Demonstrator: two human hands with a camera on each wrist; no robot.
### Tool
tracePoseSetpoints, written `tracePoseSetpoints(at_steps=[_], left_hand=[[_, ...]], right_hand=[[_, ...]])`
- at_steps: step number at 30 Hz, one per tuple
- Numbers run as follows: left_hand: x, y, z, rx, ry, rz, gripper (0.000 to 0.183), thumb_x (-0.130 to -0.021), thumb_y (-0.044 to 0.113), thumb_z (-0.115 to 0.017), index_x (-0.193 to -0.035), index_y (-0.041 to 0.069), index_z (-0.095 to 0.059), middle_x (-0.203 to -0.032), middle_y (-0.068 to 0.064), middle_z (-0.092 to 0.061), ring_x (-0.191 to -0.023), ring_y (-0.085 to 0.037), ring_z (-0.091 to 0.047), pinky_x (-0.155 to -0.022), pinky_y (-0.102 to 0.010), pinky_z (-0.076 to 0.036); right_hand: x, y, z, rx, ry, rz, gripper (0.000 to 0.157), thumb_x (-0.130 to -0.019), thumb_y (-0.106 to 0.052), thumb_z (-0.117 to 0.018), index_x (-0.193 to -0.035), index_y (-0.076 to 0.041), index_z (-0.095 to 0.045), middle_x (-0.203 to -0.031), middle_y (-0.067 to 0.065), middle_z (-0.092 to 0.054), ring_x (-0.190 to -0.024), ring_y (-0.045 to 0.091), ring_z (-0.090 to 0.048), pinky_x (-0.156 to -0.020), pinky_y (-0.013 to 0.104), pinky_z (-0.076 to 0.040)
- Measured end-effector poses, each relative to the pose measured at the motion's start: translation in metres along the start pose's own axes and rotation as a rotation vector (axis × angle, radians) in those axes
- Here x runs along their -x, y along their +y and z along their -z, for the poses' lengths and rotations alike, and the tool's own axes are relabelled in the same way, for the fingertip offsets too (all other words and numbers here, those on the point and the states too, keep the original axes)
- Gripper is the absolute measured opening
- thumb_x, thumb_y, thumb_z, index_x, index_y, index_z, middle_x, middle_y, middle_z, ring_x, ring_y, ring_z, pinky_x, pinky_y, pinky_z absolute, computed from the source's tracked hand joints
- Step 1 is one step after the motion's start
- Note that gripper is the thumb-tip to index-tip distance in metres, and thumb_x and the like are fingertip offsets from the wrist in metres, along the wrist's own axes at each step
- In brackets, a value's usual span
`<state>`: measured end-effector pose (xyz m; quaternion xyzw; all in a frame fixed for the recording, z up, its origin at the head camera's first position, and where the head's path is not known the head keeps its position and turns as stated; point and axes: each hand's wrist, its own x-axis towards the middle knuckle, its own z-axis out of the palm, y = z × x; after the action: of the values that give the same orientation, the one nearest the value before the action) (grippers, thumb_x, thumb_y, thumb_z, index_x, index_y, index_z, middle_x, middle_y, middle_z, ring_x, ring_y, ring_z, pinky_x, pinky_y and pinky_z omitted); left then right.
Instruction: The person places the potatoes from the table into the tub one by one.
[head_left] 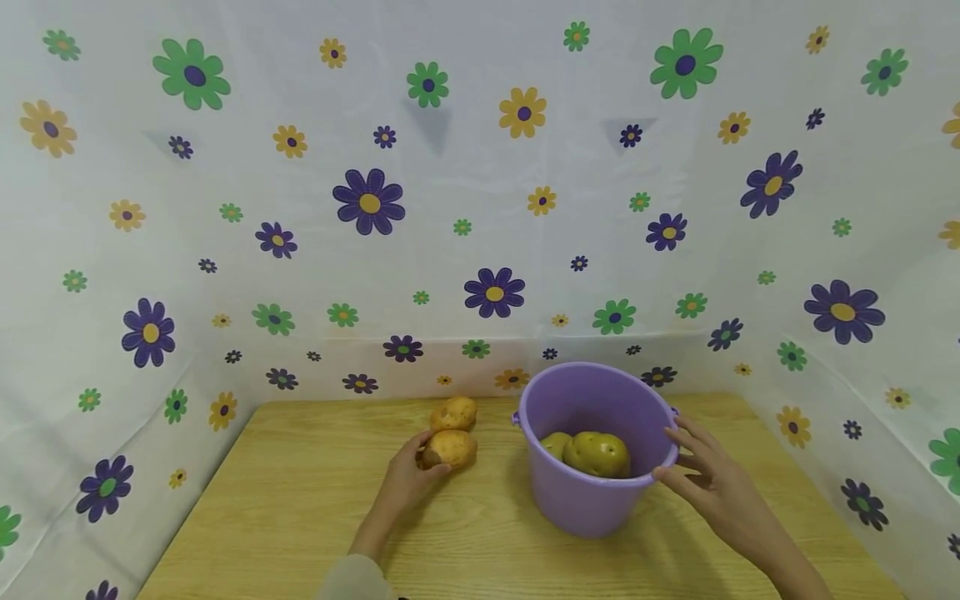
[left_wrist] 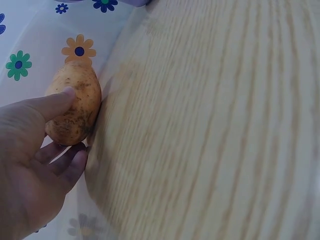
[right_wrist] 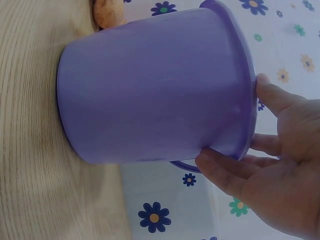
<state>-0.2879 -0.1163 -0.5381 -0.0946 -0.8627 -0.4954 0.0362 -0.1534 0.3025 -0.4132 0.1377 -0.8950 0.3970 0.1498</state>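
My left hand (head_left: pixel 408 483) grips a tan potato (head_left: pixel 454 450) on the table, thumb on its near side. Close up in the left wrist view, the potato (left_wrist: pixel 75 102) has dark marks on its skin, and the fingers curl beneath it. Just behind it in the head view lies a second potato (head_left: pixel 457 412). A purple bucket (head_left: pixel 585 504) stands upright to the right. Inside, greenish-yellow potatoes (head_left: pixel 597 455) show, partly hidden by its wall. My right hand (head_left: pixel 712 487) holds the bucket's right rim, with one digit against the outer wall (right_wrist: pixel 160 90) in the right wrist view.
The wooden table (head_left: pixel 300 492) ends at a white flowered sheet (head_left: pixel 442 250) that rises behind it and along both sides. Small lugs (head_left: pixel 516 418) stick out from the bucket below its rim.
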Motion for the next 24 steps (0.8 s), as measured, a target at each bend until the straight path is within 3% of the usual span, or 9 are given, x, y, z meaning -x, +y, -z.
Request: tracePoseSetpoints(at_steps=[9, 24], left_hand=[[0.0018, -0.0011, -0.0009, 0.012, 0.011, -0.031, 0.067, -0.089, 0.01, -0.082, -0.143, -0.011, -0.049, -0.137, -0.032, -0.057, -0.121, -0.046, -0.059, -0.099, -0.054, -0.053], [0.0075, 0.0039, 0.0008, 0.012, 0.014, -0.006, 0.068, -0.088, 0.014, -0.084, -0.143, -0.01, -0.051, -0.134, -0.029, -0.06, -0.114, -0.039, -0.064, -0.094, -0.049, -0.056]], right_hand=[[-0.0004, -0.0006, -0.0001, -0.015, -0.008, 0.002, 0.055, -0.099, -0.011, -0.071, -0.145, 0.011, -0.05, -0.159, 0.03, -0.032, -0.114, 0.043, -0.065, -0.084, 0.018, -0.056], [-0.0002, 0.0007, -0.0008, -0.003, -0.012, -0.002, 0.055, -0.099, -0.011, -0.071, -0.145, 0.011, -0.05, -0.159, 0.031, -0.032, -0.114, 0.044, -0.065, -0.084, 0.018, -0.056]])
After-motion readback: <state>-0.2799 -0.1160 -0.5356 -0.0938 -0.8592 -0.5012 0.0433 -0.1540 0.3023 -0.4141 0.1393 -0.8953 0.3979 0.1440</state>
